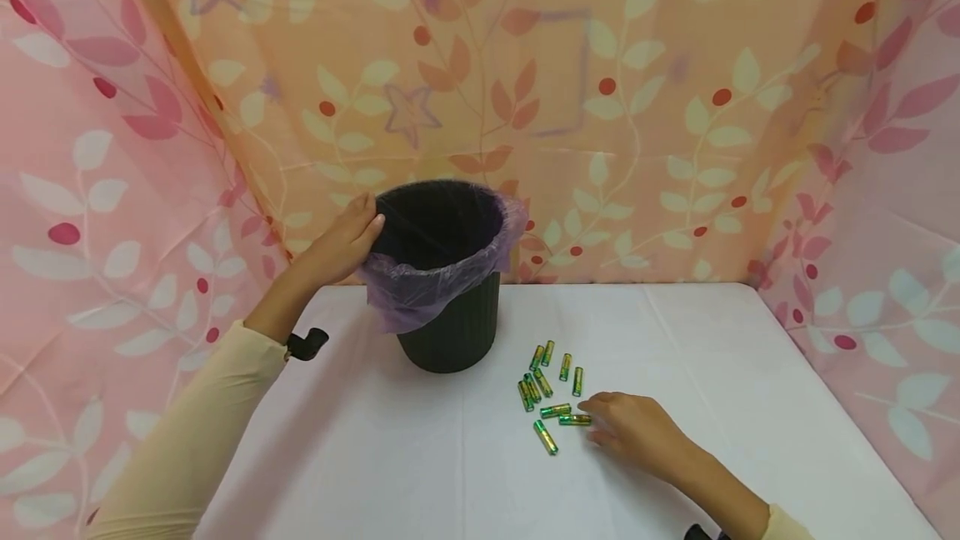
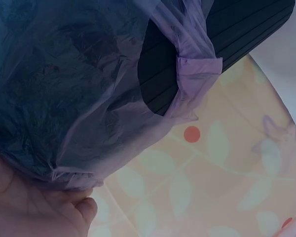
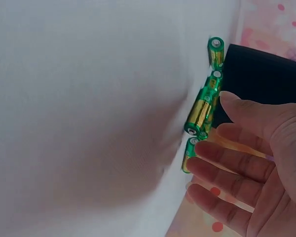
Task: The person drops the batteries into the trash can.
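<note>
A black trash bin [image 1: 450, 336] with ribbed sides stands on the table, lined with a thin purple plastic bag [image 1: 420, 298] folded over its rim. My left hand [image 1: 341, 244] grips the bin's left rim through the bag. In the left wrist view, the fingers of the left hand [image 2: 39, 210] curl against the bag-covered edge. Several green and gold batteries [image 1: 545, 437] lie loose to the right of the bin. Beside a battery [image 1: 576, 420] at their near right side is my right hand [image 1: 637, 432]. The right wrist view shows this hand [image 3: 266, 168] with fingers spread and nothing held.
A white cloth covers the table [image 1: 375, 457]. Patterned curtains hang behind [image 1: 660, 148] and on both sides, with pink cloth [image 1: 75, 257] along the left. The table's back edge runs just behind the bin.
</note>
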`<state>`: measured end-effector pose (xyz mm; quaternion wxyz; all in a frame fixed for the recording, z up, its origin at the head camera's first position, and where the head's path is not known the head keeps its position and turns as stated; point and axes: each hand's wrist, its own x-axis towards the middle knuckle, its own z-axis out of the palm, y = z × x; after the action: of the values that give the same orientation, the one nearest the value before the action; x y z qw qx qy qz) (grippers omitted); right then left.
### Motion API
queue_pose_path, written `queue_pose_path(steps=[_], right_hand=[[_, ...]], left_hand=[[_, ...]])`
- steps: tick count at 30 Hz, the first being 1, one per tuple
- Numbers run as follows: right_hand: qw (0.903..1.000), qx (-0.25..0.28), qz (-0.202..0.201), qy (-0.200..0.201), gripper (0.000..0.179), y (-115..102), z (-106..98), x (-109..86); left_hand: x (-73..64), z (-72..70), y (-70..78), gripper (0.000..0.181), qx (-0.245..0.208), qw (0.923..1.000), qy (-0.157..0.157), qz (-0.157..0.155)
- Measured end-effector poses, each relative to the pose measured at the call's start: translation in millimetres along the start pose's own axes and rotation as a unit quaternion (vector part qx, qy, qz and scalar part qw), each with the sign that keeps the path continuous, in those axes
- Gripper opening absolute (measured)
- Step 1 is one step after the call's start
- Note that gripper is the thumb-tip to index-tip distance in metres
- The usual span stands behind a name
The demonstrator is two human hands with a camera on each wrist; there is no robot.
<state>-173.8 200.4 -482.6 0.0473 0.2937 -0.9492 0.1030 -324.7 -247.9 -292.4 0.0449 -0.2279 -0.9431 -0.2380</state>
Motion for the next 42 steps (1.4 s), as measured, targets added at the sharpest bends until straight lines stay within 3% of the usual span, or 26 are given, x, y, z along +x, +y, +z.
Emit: queue_pose_path(steps=[18, 34, 42], right_hand=[[0.9997, -0.011, 0.016, 0.016, 0.030, -6.4, 15.8, 5.3], [0.9983, 0.018, 0.049, 0.026, 0.019, -1.7, 24.6, 11.3], [0.9987, 0.020, 0.040, 0.027, 0.016, 0.4, 25.5, 12.0]], left_hand=[[1.1, 4.1, 5.7, 0.064, 0.055, 0.9982, 0.002, -0.024], [1.1, 2.3, 5.8, 0.063, 0.056, 0.9982, 0.007, -0.023], [0.9, 3.8, 7.3, 0.062, 0.051, 0.9985, 0.007, -0.019]])
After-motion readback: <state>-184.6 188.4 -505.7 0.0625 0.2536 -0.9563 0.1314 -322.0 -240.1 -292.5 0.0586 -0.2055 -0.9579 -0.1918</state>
